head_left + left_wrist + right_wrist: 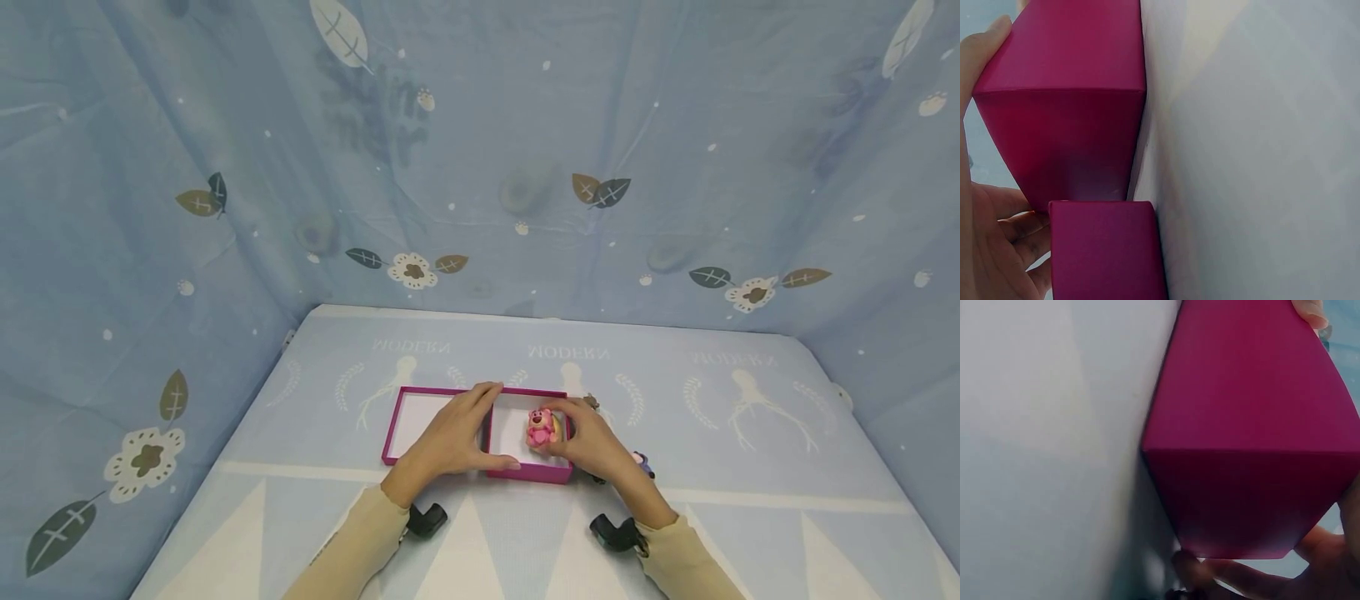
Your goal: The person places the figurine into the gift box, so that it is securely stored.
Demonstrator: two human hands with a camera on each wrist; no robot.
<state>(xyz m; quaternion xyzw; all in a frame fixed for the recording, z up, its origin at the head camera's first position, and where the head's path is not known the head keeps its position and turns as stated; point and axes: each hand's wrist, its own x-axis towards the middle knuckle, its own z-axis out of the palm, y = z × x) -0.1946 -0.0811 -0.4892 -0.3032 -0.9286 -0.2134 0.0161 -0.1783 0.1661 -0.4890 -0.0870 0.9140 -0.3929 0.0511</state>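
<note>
A pink bear figurine (542,428), with a yellowish patch at its side, is over the white inside of a magenta box (529,473). My right hand (592,437) pinches it between thumb and fingers at the box's right side. My left hand (452,435) spans the same box's left side, thumb at the near edge and fingers at the far edge. In the left wrist view the thumb lies along the top edge of the magenta box (1072,50); several fingers curl behind it. The right wrist view shows the box's outer wall (1254,387), which hides the figurine.
A second shallow magenta tray-like box part (418,423), white inside, lies left of the box, partly behind my left hand. Past my right hand are a small brownish figure (592,402) and a blue-purple one (642,463), both mostly hidden. Patterned cloth (480,167) rises behind the table.
</note>
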